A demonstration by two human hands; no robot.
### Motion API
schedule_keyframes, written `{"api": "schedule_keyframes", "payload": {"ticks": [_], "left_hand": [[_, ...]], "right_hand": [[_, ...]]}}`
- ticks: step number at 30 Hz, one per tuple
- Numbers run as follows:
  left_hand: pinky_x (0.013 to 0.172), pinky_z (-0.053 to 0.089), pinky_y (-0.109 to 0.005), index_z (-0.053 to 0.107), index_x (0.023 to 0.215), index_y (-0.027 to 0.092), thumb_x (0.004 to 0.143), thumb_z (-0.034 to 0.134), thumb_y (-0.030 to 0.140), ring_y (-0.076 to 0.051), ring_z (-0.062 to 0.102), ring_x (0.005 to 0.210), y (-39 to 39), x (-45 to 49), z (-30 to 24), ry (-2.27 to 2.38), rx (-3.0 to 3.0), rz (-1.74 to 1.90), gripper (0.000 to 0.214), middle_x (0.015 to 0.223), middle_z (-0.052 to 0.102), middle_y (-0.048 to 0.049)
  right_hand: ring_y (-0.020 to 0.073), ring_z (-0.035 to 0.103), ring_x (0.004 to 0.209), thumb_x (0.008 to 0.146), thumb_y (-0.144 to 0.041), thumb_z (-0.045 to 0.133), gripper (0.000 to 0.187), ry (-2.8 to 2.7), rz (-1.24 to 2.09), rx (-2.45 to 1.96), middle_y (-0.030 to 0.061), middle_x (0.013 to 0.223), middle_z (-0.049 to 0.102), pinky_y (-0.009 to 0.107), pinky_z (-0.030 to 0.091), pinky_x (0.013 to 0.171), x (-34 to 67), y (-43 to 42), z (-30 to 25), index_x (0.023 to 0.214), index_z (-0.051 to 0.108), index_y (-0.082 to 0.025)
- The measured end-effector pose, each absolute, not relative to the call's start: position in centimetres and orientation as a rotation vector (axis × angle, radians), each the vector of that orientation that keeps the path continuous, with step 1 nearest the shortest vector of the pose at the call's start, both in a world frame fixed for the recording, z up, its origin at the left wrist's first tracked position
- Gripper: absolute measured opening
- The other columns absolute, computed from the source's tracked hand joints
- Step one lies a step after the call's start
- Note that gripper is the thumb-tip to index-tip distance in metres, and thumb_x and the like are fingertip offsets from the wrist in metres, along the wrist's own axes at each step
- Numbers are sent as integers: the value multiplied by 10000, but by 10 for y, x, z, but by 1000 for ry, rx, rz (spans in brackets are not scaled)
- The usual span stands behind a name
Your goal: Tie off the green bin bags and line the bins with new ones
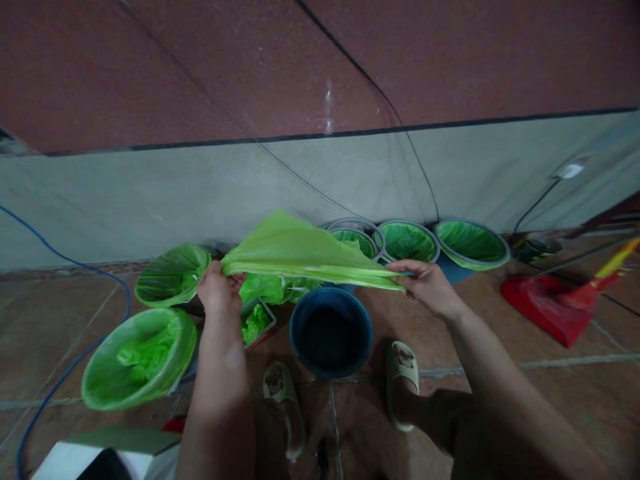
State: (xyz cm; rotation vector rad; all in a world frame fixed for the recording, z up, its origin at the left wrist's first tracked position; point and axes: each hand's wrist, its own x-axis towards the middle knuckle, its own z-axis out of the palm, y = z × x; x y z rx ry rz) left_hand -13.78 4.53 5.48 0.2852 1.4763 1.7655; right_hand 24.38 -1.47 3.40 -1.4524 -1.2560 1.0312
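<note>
A light green plastic bag (300, 250) is stretched sideways in the air between my two hands. My left hand (220, 290) is closed on its left end, and my right hand (425, 285) pinches the right end between thumb and fingers. Just below the bag, a blue bin (331, 293) with no liner stands on the floor between my feet, its dark inside open upward. Behind the bag, part of a grey ring-rimmed bin (383, 233) with a green liner is covered.
Green-lined bins (87, 383) stand at the left, beside a small bin (273, 323) holding green plastic. More lined bins (507, 257) line the wall. A red dustpan (535, 307) lies right. A blue hose (37, 397) crosses the floor; a white box (65, 460) sits lower left.
</note>
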Motion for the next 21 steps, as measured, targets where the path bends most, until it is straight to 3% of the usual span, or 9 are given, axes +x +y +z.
{"api": "schedule_keyframes", "payload": {"ticks": [3,5,9,12,16,19,21], "left_hand": [[777,562,-336,538,1114,202,944,415,458,-161,647,754,38,-123,52,1313,80,1669,332,891,634,-59],[843,555,-379,497,1241,219,922,389,597,-224,662,972,30,-103,48,1266,-6,1554,507,1082,638,-113],[909,537,-456,579,1209,170,841,415,739,-307,635,1110,16,-57,41,1120,77,1161,697,1145,653,-157],[889,549,-438,646,1106,179,837,546,628,-274,679,1009,12,-35,36,1056,145,1046,533,1018,705,-108],[830,563,-352,689,917,151,766,678,302,-223,707,862,12,-29,24,1053,229,1110,214,829,731,-62],[753,560,-322,678,799,144,624,746,192,-200,695,725,11,-32,17,1161,321,1246,194,745,727,-34],[709,548,-311,680,781,146,557,793,200,-188,683,671,9,-34,18,1177,436,1308,256,738,728,-28]], "right_hand": [[73,466,399,661,-424,783,326,-1263,1022,-1419,-4,589,655,196,360,364,229,-15,31,866,753,-172],[79,466,390,686,-433,756,303,-1256,1035,-1411,-16,539,623,197,358,361,221,-17,32,852,743,-179],[83,504,416,708,-418,722,280,-1330,1251,-1418,-31,552,608,192,411,385,207,-24,36,847,709,-176],[81,548,460,752,-399,694,267,-1501,1545,-1379,-39,588,597,181,456,422,196,-36,37,880,685,-164],[92,617,547,802,-438,683,328,-1725,1948,-1242,-17,717,634,177,493,461,180,-56,37,978,660,-162],[111,653,593,773,-488,718,475,-1795,2134,-1155,36,928,689,194,499,455,179,-62,40,1133,644,-186],[117,648,588,770,-544,699,521,-1687,1951,-1190,52,948,701,215,503,471,189,-54,41,1150,652,-190]]}}
